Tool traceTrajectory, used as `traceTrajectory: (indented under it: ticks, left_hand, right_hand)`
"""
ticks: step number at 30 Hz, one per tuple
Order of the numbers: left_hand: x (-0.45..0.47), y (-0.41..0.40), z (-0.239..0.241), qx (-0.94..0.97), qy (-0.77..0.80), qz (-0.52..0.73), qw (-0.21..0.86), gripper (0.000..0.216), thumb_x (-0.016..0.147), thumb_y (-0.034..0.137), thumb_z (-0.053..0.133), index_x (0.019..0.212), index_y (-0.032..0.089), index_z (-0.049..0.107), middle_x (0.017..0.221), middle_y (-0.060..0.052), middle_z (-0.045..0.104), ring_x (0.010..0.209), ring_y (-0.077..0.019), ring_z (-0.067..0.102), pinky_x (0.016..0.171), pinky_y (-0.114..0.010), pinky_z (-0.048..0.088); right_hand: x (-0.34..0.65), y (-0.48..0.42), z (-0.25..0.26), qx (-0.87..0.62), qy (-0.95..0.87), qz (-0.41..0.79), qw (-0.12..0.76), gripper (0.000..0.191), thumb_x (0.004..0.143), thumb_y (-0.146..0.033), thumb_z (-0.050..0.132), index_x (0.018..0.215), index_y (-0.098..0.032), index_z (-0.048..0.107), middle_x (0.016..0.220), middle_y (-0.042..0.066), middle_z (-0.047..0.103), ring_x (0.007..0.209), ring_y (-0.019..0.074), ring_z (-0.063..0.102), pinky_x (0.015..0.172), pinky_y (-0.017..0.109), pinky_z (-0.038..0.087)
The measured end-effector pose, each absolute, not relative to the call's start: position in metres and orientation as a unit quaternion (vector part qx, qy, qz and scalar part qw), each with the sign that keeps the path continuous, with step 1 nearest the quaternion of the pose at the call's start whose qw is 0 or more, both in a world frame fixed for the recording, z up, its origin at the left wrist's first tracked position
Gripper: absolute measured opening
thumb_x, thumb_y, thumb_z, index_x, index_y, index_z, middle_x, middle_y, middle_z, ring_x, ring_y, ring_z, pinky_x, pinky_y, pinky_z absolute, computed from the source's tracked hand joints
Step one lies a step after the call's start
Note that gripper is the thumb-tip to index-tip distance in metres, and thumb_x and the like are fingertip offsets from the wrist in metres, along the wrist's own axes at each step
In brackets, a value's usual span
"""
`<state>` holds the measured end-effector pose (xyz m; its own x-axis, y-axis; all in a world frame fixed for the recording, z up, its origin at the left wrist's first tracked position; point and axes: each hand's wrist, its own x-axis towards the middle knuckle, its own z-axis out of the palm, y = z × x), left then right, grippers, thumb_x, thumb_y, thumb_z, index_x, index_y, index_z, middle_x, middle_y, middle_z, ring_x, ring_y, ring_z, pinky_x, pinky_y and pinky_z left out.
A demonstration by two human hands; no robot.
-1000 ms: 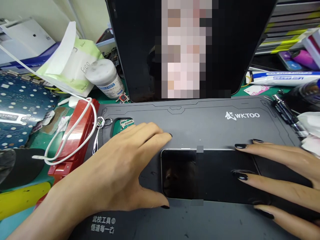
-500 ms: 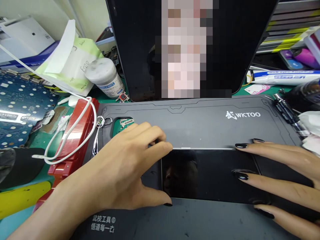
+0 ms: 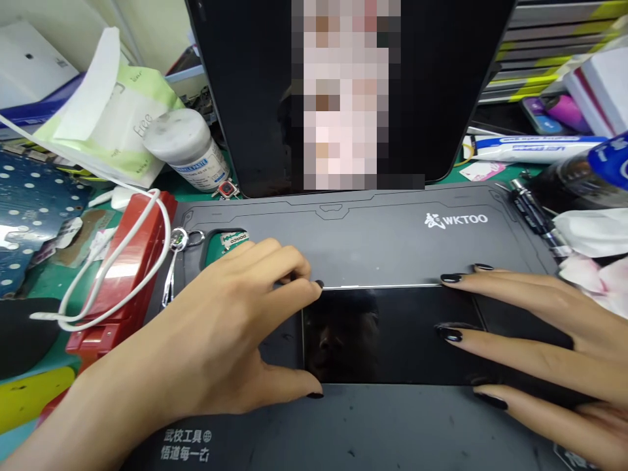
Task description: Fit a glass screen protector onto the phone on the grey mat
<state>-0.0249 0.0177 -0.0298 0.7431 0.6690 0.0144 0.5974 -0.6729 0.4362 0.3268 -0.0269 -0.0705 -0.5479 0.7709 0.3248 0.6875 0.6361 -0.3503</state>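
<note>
A phone (image 3: 392,337) with a glossy black face lies crosswise on the grey work mat (image 3: 383,245). A dark seam crosses its surface near the right end. My left hand (image 3: 230,327) is closed on its left end, thumb at the near edge and index finger at the far edge. My right hand (image 3: 540,347) spreads its stretched fingers over the right end. One fingertip rests on the black face, others touch the far and near edges. Beneath the right hand, the phone's right end is partly hidden.
A dark screen (image 3: 245,85) stands behind the mat. At left are a red tool (image 3: 122,261), a white cable (image 3: 164,275), a paste jar (image 3: 184,147) and a tissue pack (image 3: 132,124). Black pens (image 3: 532,209) and a white tube (image 3: 530,147) lie at right.
The whole view has shifted, so the mat, phone and hands appear slightly farther left. Both hands keep nearly the same places on the phone.
</note>
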Motion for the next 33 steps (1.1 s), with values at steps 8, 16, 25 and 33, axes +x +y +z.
traceTrajectory:
  ticks: [8, 16, 25, 33]
  left_hand:
    - [-0.032, 0.016, -0.04, 0.915, 0.337, 0.098, 0.2, 0.043, 0.081, 0.043, 0.079, 0.115, 0.027, 0.059, 0.117, -0.005, 0.061, 0.095, -0.0262, 0.059, 0.077, -0.042, 0.049]
    - [-0.033, 0.011, -0.048, 0.919, 0.35, 0.103, 0.152, 0.047, 0.074, 0.037, 0.078, 0.115, 0.03, 0.055, 0.114, -0.003, 0.062, 0.095, -0.0268, 0.062, 0.076, -0.041, 0.049]
    - [-0.033, 0.009, -0.049, 0.915, 0.353, 0.109, 0.164, 0.054, 0.073, 0.035, 0.08, 0.12, 0.033, 0.053, 0.117, -0.003, 0.063, 0.1, -0.0287, 0.063, 0.083, -0.043, 0.051]
    - [-0.032, 0.007, -0.053, 0.906, 0.365, 0.112, 0.18, 0.055, 0.073, 0.035, 0.08, 0.122, 0.034, 0.054, 0.117, -0.003, 0.064, 0.101, -0.0288, 0.063, 0.084, -0.045, 0.051]
  right_hand:
    - [0.321, -0.024, -0.056, -0.361, -0.904, 0.106, 0.201, 0.028, 0.093, -0.02, 0.063, 0.119, -0.028, 0.071, 0.14, 0.008, 0.061, 0.126, 0.028, 0.064, 0.102, 0.043, 0.061]
    - [0.317, -0.026, -0.052, -0.361, -0.903, 0.12, 0.201, 0.026, 0.096, -0.02, 0.062, 0.119, -0.029, 0.069, 0.135, 0.01, 0.063, 0.123, 0.0261, 0.064, 0.103, 0.044, 0.06]
    - [0.315, -0.024, -0.049, -0.354, -0.905, 0.117, 0.203, 0.024, 0.095, -0.021, 0.064, 0.117, -0.024, 0.072, 0.134, 0.011, 0.064, 0.125, 0.0223, 0.063, 0.107, 0.041, 0.056]
    - [0.315, -0.025, -0.048, -0.356, -0.902, 0.114, 0.218, 0.023, 0.093, -0.021, 0.065, 0.114, -0.024, 0.073, 0.129, 0.011, 0.069, 0.123, 0.0228, 0.065, 0.108, 0.042, 0.056]
